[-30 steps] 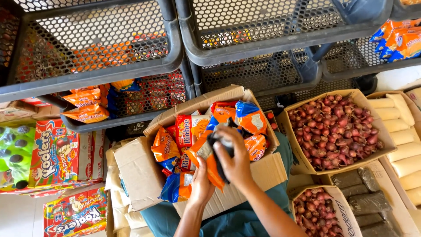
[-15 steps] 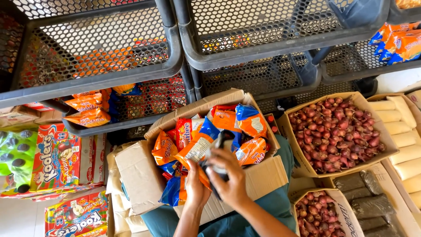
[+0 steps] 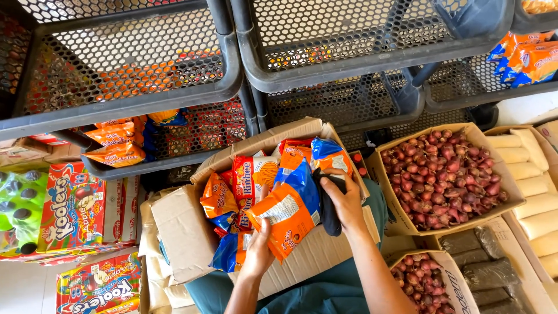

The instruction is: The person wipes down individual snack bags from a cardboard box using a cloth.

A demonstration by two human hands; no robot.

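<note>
An open cardboard box [image 3: 186, 229] rests on my lap, filled with several orange and blue snack packets [image 3: 250, 174]. My left hand [image 3: 260, 251] grips the lower edge of an orange snack packet [image 3: 286, 218] lifted above the box. My right hand [image 3: 344, 200] holds a black object [image 3: 329, 209] pressed against the right side of the same packet. A blue packet [image 3: 302, 180] lies just behind it.
Dark mesh wire baskets [image 3: 232, 64] hang ahead, some holding orange packets [image 3: 119, 145]. A box of small red onions [image 3: 444, 174] sits to the right, pale wrapped rolls [image 3: 526, 174] beyond it. Colourful juice cartons [image 3: 70, 209] stack at left. Dark wrapped bars [image 3: 488, 273] lie lower right.
Both hands have lowered slightly toward me with the packets. An orange packet now rests in my left hand, tilted up, and my right hand has shifted right with the black object.
</note>
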